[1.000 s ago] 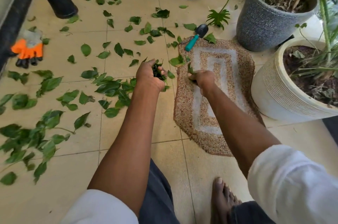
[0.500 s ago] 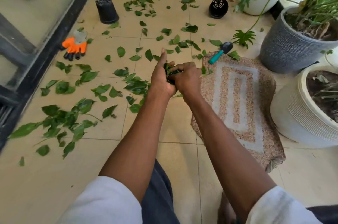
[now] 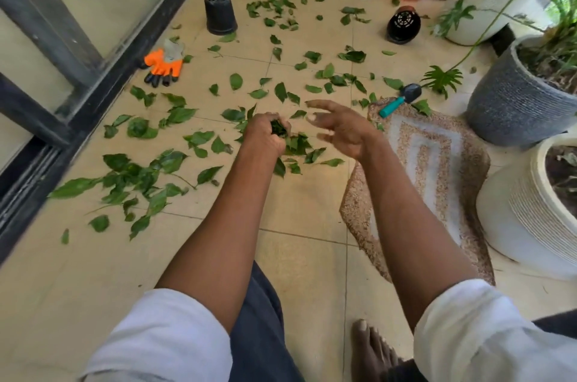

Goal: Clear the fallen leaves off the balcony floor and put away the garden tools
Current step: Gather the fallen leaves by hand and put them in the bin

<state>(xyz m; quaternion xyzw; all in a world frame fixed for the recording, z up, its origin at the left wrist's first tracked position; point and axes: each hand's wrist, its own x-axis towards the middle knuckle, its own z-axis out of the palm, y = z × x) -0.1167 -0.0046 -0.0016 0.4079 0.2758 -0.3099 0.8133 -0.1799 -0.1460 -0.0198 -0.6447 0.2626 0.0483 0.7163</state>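
My left hand (image 3: 265, 132) grips a wad of leaves (image 3: 278, 128); my right hand (image 3: 342, 129) hovers beside it, fingers spread, empty. I judge the job barely begun: leaves litter the floor (image 3: 306, 213) toward the door edge, and the trowel (image 3: 401, 98) lies at the mat's (image 3: 437, 169) far corner, gloves (image 3: 164, 65) unstowed.

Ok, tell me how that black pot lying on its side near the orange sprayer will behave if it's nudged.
The black pot lies on its side with its slotted base facing the camera, so a nudge would probably make it roll in a curve, given its tapered shape. It looks like thin plastic and empty, so likely light and easy to lift one-handed. It may skid on the smooth tiled floor.
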